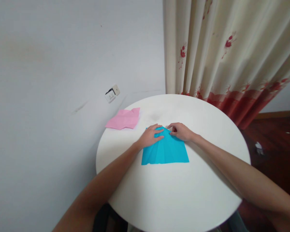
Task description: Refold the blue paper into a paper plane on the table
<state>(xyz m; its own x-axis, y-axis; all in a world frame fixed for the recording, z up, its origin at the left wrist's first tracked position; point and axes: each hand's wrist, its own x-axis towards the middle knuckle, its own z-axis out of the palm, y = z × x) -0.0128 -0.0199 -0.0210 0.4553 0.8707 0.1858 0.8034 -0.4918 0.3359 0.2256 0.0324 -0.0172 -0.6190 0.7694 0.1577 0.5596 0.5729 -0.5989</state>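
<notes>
A sheet of blue paper (170, 151) with several crease lines lies on the white round table (145, 193). My left hand (151, 136) rests flat on its upper left part, fingers spread and pointing right. At the sheet's upper right edge, my right hand (181, 131) has curled fingers, with the thumb over the paper and the index finger by the far edge. The far corner of the sheet is partly covered by my hands. Farther back on the left lies a creased pink sheet of paper (123, 119), touched by neither hand.
A pale wall (62, 80) with a socket (110, 96) and a switch borders the table on the left. Cream curtains with red flowers (207, 48) hang behind it. Dark reddish floor (275, 138) shows at the right.
</notes>
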